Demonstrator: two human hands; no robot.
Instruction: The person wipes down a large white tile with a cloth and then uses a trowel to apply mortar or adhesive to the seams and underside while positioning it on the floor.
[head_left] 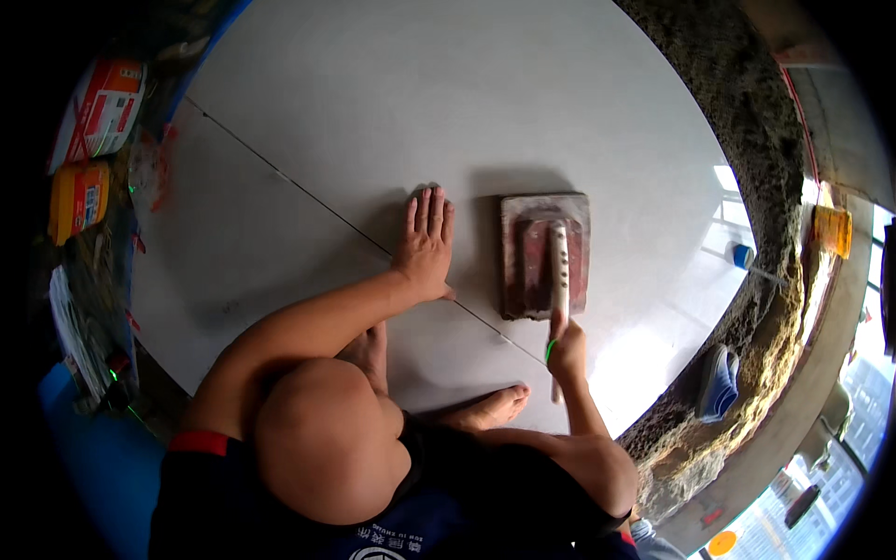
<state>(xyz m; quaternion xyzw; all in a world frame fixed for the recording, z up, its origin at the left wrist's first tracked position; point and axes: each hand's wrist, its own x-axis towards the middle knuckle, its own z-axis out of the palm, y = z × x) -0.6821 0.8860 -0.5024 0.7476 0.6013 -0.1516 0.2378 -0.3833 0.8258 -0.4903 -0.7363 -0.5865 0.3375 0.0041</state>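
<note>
My left hand (427,245) lies palm down on a large pale grey tile surface (579,103), fingers stretched forward, beside a thin dark joint line (317,198) that runs diagonally. In my right hand (567,353), closed fingers grip a pale stick-like handle (560,261) with a row of dark dots. It points forward over a reddish-brown rectangular block (523,252) with a worn grey border. I cannot tell whether the handle is fixed to the block. A bright green streak of light crosses my right hand. My bare feet (499,409) are on the tile.
Rough dark ground (747,103) borders the tile at the right, with a blue shoe (718,383) on it. A small blue cylinder (743,256) is at the right edge. On the left stand a red-and-white package (105,110) and a yellow tub (79,201).
</note>
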